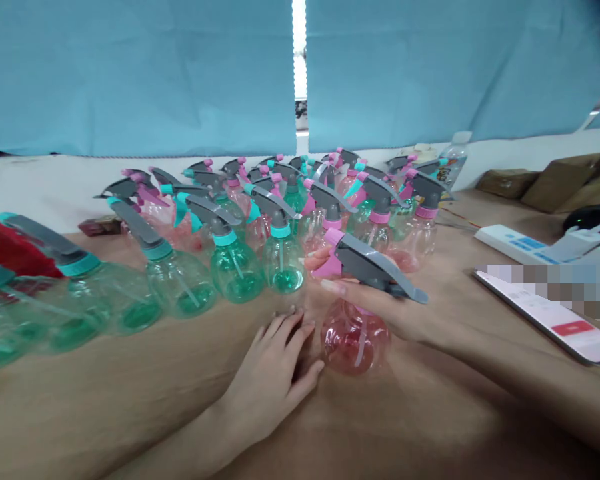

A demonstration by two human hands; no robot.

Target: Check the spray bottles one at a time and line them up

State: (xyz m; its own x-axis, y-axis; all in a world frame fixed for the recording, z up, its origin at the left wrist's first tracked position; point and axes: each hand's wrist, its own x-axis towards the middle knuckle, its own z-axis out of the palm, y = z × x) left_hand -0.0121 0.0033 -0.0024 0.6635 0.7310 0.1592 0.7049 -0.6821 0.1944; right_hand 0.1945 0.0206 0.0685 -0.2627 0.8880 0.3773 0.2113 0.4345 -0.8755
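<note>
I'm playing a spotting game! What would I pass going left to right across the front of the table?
Red object, green spray bottles, left hand, pink spray bottle, phone.

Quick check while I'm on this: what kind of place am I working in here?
Probably a small assembly or packing bench: rows of matching spray bottles crowd the brown-covered table, cardboard boxes sit at the far right, and the right hand grips a pink spray bottle.

Single head-worn view, looking forward and down across the surface [130,400]; near the hands, spray bottles [280,227] mid-distance, blue curtain [130,73] behind. No second view.
</note>
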